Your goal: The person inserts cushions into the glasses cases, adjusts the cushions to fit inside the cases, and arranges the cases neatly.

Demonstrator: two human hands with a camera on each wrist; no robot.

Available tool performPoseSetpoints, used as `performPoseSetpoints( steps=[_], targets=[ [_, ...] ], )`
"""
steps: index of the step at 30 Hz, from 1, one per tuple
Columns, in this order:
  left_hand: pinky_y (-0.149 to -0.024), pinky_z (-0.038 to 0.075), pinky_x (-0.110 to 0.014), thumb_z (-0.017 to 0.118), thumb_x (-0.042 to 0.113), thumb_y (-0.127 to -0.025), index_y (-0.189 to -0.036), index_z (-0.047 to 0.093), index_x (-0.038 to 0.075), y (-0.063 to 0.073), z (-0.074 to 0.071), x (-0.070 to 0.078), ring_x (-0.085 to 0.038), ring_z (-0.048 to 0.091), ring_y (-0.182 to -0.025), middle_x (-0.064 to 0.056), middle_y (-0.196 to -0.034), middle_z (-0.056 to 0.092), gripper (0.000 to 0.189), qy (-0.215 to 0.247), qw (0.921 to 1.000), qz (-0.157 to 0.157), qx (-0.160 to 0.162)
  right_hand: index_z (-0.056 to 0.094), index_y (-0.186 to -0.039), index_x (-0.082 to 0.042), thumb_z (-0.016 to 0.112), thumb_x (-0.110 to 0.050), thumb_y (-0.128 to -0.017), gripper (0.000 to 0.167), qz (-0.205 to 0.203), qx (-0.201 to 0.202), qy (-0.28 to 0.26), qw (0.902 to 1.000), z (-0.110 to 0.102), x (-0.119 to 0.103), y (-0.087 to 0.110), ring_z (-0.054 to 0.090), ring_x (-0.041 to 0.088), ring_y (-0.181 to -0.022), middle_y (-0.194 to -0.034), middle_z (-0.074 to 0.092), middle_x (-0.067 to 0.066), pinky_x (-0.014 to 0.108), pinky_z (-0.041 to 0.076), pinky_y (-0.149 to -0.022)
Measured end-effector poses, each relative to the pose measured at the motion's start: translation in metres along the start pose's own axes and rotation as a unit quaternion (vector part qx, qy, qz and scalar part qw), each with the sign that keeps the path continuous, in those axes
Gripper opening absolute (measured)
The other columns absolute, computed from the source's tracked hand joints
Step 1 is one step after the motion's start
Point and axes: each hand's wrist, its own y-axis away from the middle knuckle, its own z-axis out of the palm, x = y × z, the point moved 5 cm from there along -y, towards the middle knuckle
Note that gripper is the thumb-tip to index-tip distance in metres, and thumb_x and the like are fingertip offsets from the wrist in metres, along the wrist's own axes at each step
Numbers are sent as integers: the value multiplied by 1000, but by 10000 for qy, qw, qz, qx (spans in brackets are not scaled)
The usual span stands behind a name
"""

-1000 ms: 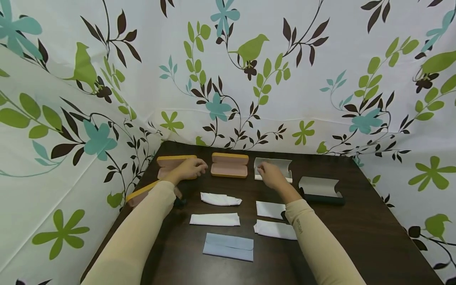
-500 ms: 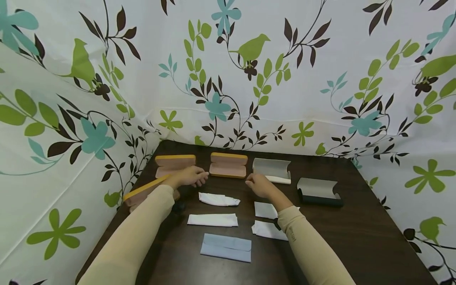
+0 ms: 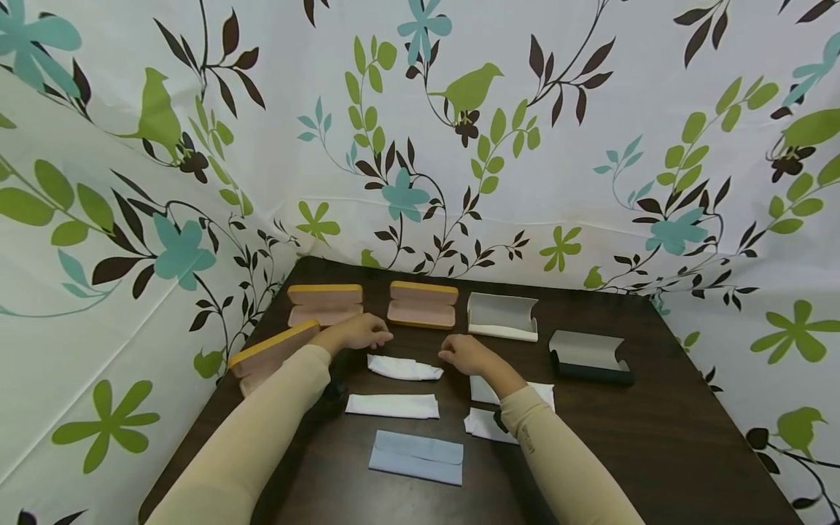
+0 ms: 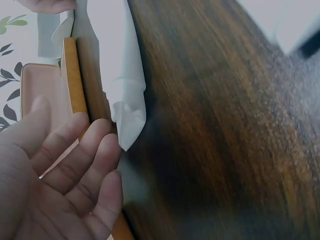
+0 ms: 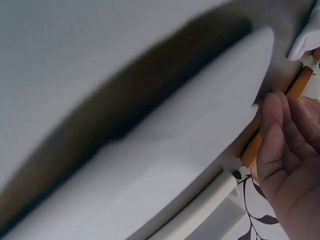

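Observation:
Holding nothing, my left hand (image 3: pixel 359 332) hovers just beyond the left end of a folded white cloth (image 3: pixel 403 368). Its fingers bend loosely in the left wrist view, near the tip of that cloth (image 4: pixel 120 65). My right hand (image 3: pixel 469 354) is by the same cloth's right end, its fingers lightly bent and nothing visible between them. Below lies a second folded white cloth (image 3: pixel 392 406). Two more white cloths, an upper one (image 3: pixel 482 390) and a lower one (image 3: pixel 485 425), are partly hidden under my right forearm. A light blue flap pouch (image 3: pixel 416 457) lies nearest me.
Along the back stand glasses cases with lids raised: two yellow-edged pink-lined ones (image 3: pixel 324 302) (image 3: pixel 423 302), a white one (image 3: pixel 502 315) and a dark one (image 3: pixel 590 356). Another yellow-edged case (image 3: pixel 275 354) sits angled at the left, partly behind my left arm. A patterned curtain (image 3: pixel 420 182) surrounds the dark table.
My right hand has come away from the white case, moving left and toward me to the upper white cloth. The left hand has shifted slightly right and nearer, off the back-left case.

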Motion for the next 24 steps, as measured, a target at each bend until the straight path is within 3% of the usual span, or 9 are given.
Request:
performPoseSetpoints(
  steps=[7,14,19,24],
  targets=[
    [-75,54,-35,61,28,-104,-106,72,10,2,5,-2,-16,63,-83,-2,-91,69,22,155,9994,-239,-220,69,-111,-2,62,-20,-103,21,-94,-341,-10,9994,10,-8,-1,66,26,-99,-103,70,8,42,54,-87],
    [-78,57,-36,63,31,-103,-111,72,12,6,12,-1,-17,63,-89,-2,-96,68,23,406,9975,-395,-424,69,-105,-6,65,-24,-101,19,-83,-554,-256,9981,16,-18,1,60,15,-81,-90,66,1,35,53,-73],
    [-77,55,-34,70,31,-97,-105,73,14,8,14,0,-16,60,-88,1,-99,66,19,256,9982,-342,-427,64,-93,-9,69,-25,-99,18,-29,-547,-277,9981,20,-25,2,54,14,-71,-81,61,0,31,46,-64],
    [-76,49,-32,78,30,-91,-102,71,12,9,17,0,-15,55,-84,1,-94,62,22,-34,9991,-206,-361,62,-88,-8,71,-25,-97,21,-87,-488,-187,9986,22,-26,-1,53,15,-69,-78,59,1,31,47,-63]
  ],
)
